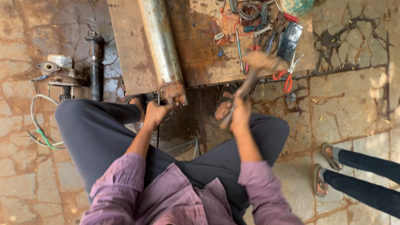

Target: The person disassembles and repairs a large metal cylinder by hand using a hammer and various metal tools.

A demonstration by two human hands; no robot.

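A long rusty metal cylinder (161, 46) lies on a rusted steel plate (200, 50) in front of me, its near end hanging over the plate's edge. My left hand (156, 113) grips something thin and dark right under that rusty end (174, 92); what it is I cannot make out. My right hand (241, 114) is closed around the handle of a hammer (252, 73), raised and blurred, with its head (263, 61) over the plate's front edge. I sit with my knees spread, wearing dark trousers and a purple shirt.
Several hand tools, red-handled scissors (287, 77) and a dark flat case (289, 41) lie on the plate's right part. A black shock absorber (96, 66) and a metal bracket (56, 71) sit at left beside loose wires (39, 129). Another person's sandalled feet (327, 171) stand at right.
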